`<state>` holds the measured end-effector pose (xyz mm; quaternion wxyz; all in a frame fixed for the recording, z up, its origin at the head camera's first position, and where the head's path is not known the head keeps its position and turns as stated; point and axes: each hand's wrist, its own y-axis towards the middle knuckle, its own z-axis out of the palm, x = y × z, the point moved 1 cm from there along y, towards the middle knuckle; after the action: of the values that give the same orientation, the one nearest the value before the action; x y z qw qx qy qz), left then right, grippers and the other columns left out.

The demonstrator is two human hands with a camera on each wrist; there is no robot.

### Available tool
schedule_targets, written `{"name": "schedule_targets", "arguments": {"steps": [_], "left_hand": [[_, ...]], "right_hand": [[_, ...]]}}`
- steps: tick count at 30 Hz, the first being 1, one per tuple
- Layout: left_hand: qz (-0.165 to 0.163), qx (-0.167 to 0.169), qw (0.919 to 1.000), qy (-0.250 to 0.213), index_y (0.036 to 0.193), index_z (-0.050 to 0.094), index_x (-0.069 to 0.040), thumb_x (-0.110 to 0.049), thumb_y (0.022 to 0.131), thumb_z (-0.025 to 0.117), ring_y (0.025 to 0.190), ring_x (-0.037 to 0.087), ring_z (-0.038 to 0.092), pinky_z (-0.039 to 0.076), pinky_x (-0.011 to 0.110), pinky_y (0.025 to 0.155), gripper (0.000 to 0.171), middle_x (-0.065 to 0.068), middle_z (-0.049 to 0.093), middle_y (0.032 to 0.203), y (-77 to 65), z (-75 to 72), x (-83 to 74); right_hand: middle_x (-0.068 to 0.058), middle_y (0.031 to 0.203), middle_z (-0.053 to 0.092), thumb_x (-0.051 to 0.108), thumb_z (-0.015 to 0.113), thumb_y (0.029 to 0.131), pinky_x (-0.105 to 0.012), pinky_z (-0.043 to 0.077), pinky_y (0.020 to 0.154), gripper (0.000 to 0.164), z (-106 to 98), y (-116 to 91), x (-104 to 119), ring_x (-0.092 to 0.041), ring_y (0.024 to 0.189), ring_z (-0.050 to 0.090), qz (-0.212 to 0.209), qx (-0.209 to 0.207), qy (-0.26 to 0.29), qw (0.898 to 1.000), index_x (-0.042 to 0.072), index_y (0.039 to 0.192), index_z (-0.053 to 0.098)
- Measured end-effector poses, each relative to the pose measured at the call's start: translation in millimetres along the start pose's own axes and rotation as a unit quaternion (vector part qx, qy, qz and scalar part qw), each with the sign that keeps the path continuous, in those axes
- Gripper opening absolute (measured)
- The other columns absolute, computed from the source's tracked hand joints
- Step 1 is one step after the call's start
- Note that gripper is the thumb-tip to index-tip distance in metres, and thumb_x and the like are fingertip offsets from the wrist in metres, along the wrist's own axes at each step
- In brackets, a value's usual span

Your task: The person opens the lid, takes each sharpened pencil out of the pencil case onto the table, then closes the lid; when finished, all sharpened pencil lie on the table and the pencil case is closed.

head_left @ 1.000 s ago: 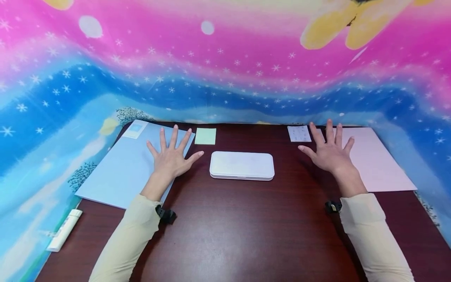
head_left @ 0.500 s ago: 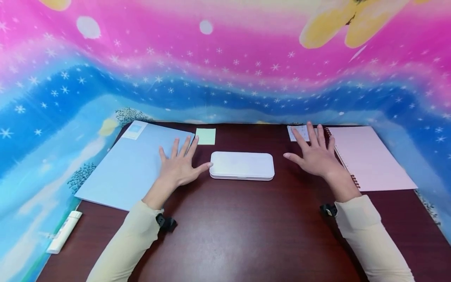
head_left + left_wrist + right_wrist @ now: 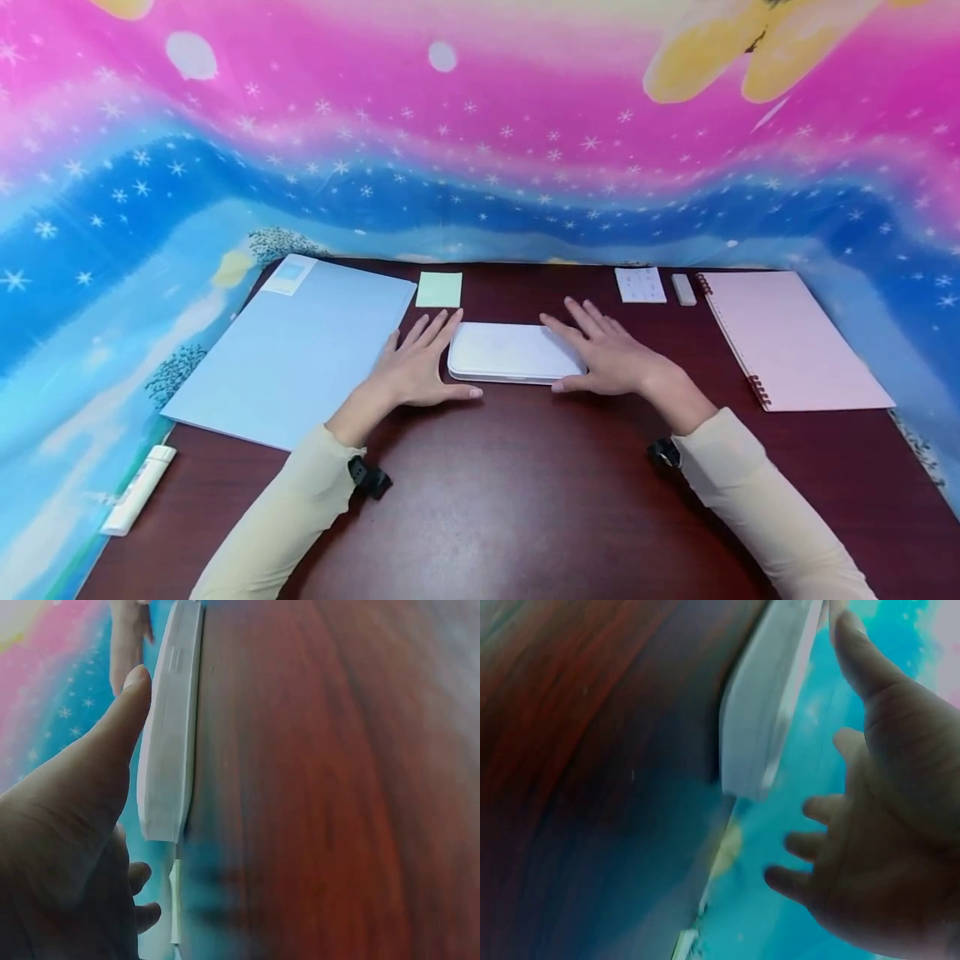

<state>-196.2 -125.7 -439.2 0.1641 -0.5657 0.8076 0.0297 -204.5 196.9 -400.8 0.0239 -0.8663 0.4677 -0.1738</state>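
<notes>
A white, flat pencil case [image 3: 498,350] with rounded corners and a small front catch lies closed on the dark wooden table [image 3: 480,500]. At its left end is my left hand [image 3: 412,371], fingers spread, with the thumb reaching along the front side. My right hand [image 3: 611,358] covers part of the right end in the head view, its thumb near the front corner. The right wrist view has a gap between the right hand's fingers [image 3: 821,810] and the case [image 3: 761,712]. In the left wrist view, the left thumb [image 3: 124,716] overlaps the case, so contact cannot be judged.
A light blue folder [image 3: 292,350] lies at left, with a glue stick [image 3: 138,492] below it. Green sticky notes [image 3: 438,290], a patterned paper pad [image 3: 640,285] and a small whitish eraser-like block [image 3: 683,289] sit at the back. A pink spiral notebook [image 3: 798,342] lies right.
Both hands have come inward from the folder and notebook sides to the two ends of the pencil case. The small block at the back right is uncovered now. The case has not moved.
</notes>
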Motion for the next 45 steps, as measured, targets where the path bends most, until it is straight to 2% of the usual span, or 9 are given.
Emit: {"name": "schedule_targets", "arguments": {"steps": [3, 6, 11, 16, 19, 26, 33, 41, 45], "left_hand": [[0.013, 0.005, 0.9991, -0.039, 0.164, -0.005, -0.034, -0.085, 0.07, 0.067, 0.159, 0.031, 0.015, 0.009, 0.07, 0.123, 0.129, 0.0, 0.016, 0.172, 5.5, 3.5, -0.3], [0.023, 0.007, 0.9971, -0.072, 0.162, -0.012, -0.036, -0.071, 0.073, 0.078, 0.158, 0.03, 0.02, 0.008, 0.069, 0.123, 0.132, 0.001, 0.023, 0.17, 10.6, 5.7, 0.9], [0.032, 0.002, 0.9936, -0.108, 0.162, -0.015, -0.032, -0.053, 0.078, 0.084, 0.154, 0.032, 0.029, 0.007, 0.067, 0.124, 0.131, 0.008, 0.031, 0.167, 15.7, 6.3, 4.1], [0.029, -0.005, 0.995, -0.096, 0.165, -0.003, -0.02, -0.051, 0.081, 0.083, 0.152, 0.029, 0.034, 0.009, 0.063, 0.126, 0.124, 0.011, 0.034, 0.165, 17.7, 7.8, 7.5], [0.028, -0.007, 0.9955, -0.091, 0.165, 0.001, -0.016, -0.051, 0.081, 0.082, 0.152, 0.029, 0.035, 0.01, 0.062, 0.126, 0.122, 0.012, 0.034, 0.165, 17.6, 9.1, 9.1], [0.027, -0.001, 0.9959, -0.086, 0.165, -0.001, -0.017, -0.052, 0.082, 0.081, 0.152, 0.028, 0.036, 0.01, 0.06, 0.127, 0.122, 0.011, 0.037, 0.164, 18.5, 7.9, 10.7], [0.025, 0.0, 0.996, -0.086, 0.164, -0.005, -0.015, -0.052, 0.083, 0.08, 0.152, 0.028, 0.036, 0.009, 0.058, 0.128, 0.124, 0.009, 0.029, 0.167, 18.2, 5.7, 11.6], [0.027, 0.002, 0.9955, -0.091, 0.164, -0.007, -0.014, -0.052, 0.083, 0.08, 0.151, 0.028, 0.037, 0.008, 0.056, 0.128, 0.124, 0.009, 0.031, 0.166, 18.3, 4.7, 11.5], [0.028, 0.0, 0.9951, -0.095, 0.164, -0.007, -0.013, -0.053, 0.083, 0.08, 0.15, 0.029, 0.039, 0.009, 0.056, 0.128, 0.126, 0.011, 0.034, 0.165, 18.0, 5.4, 13.9]], "right_hand": [[-0.018, 0.171, 0.006, 0.057, 0.069, 0.091, -0.065, 0.02, 0.123, 0.098, 4, 5, 4, -0.043, 0.157, 0.008, -0.012, 0.036, 0.01, 0.999, 0.033, 0.165, 0.008], [-0.018, 0.17, 0.017, 0.054, 0.068, 0.092, -0.062, 0.027, 0.122, 0.092, 6, 8, 6, -0.04, 0.157, 0.018, -0.01, 0.048, -0.002, 0.999, 0.034, 0.164, 0.015], [-0.017, 0.162, 0.036, 0.053, 0.073, 0.089, -0.058, 0.041, 0.114, 0.085, 5, 15, 6, -0.037, 0.148, 0.039, -0.025, 0.02, -0.036, 0.999, 0.031, 0.16, 0.033], [-0.014, 0.153, 0.051, 0.055, 0.078, 0.084, -0.055, 0.051, 0.104, 0.082, 4, 21, 4, -0.033, 0.136, 0.055, -0.046, -0.015, -0.061, 0.997, 0.03, 0.154, 0.045], [-0.012, 0.149, 0.056, 0.056, 0.079, 0.082, -0.054, 0.052, 0.102, 0.08, 3, 23, 4, -0.032, 0.132, 0.059, -0.049, -0.022, -0.057, 0.997, 0.031, 0.152, 0.049], [-0.008, 0.142, 0.064, 0.058, 0.081, 0.078, -0.047, 0.056, 0.094, 0.077, 0, 27, 2, -0.028, 0.121, 0.067, -0.053, -0.034, -0.056, 0.996, 0.033, 0.146, 0.056], [-0.006, 0.141, 0.064, 0.058, 0.081, 0.077, -0.039, 0.057, 0.081, 0.076, -4, 30, 2, -0.027, 0.113, 0.07, -0.051, -0.031, -0.061, 0.996, 0.034, 0.145, 0.057], [-0.004, 0.141, 0.065, 0.055, 0.081, 0.078, -0.04, 0.057, 0.086, 0.074, -10, 32, 0, -0.024, 0.117, 0.068, -0.063, -0.014, -0.049, 0.997, 0.033, 0.145, 0.057], [-0.002, 0.14, 0.065, 0.05, 0.078, 0.083, -0.038, 0.055, 0.083, 0.066, -16, 33, -5, -0.019, 0.107, 0.07, -0.078, -0.007, -0.019, 0.997, 0.033, 0.144, 0.058]]}}
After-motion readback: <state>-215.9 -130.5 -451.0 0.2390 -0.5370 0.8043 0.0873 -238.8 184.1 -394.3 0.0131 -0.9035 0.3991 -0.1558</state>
